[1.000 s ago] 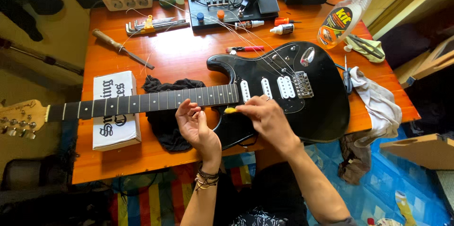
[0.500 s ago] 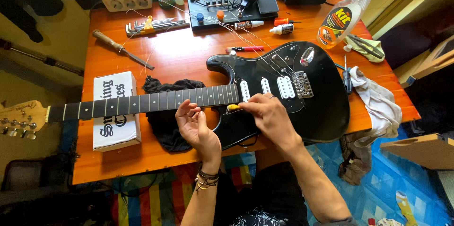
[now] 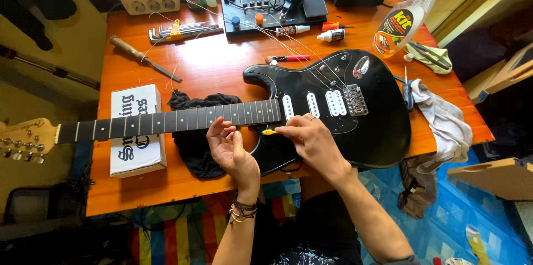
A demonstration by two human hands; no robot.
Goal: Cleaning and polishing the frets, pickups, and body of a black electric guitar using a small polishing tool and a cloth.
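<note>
Orange-brown wooden bench fills the middle of the frame, its near edge running along the lower centre and its right edge falling away to a blue floor covering at lower right. On it lies a black solid-body electric guitar with a dark fretboard and pale headstock; the body sits at centre right, reaching close to the near edge, while the neck runs left and the headstock overhangs the bench's left edge. The neck rests over a crumpled black cloth and a white rectangular box with black lettering.

Progress, as judged: thin loose wire strings trail from the bridge area up toward the upper centre, so stringing appears unfinished and the fretboard looks bare.

The right hand, at lower centre, pinches a small yellow object between thumb and fingertips just below the neck joint; what it is cannot be told. The left hand lies just beside it, palm up, fingers loosely curled and half open, holding nothing that shows.

Open room: bare bench lies above the neck at centre left. The far edge is crowded with a black pedal unit with cables, a set of hex keys and a clear spray bottle. A pale rag drapes the right edge.
</note>
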